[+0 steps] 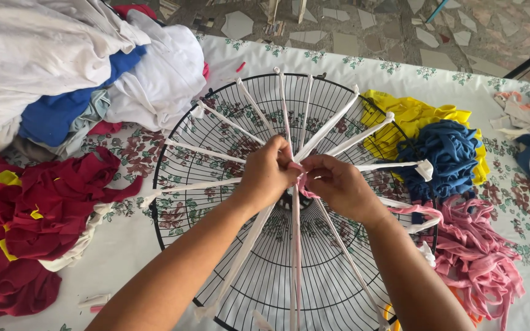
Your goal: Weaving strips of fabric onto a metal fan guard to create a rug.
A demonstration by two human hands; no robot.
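A round black wire fan guard (pixel 216 116) lies flat on the table. Several white fabric strips (pixel 216 151) stretch like spokes from its rim to its centre. My left hand (pixel 269 171) and my right hand (pixel 337 185) meet over the centre, both pinching a pink fabric strip (pixel 297 245) where the white strips cross. The pink strip runs down from my fingers toward the near rim, and another pink length (pixel 421 211) trails off to the right.
A floral tablecloth (pixel 130 245) covers the table. Piles of white, blue and red cloth (pixel 62 67) lie at the left. Yellow fabric (pixel 406 116), a blue strip bundle (pixel 446 153) and a pink strip heap (pixel 480 257) sit at the right. A tiled floor (pixel 400 30) lies beyond.
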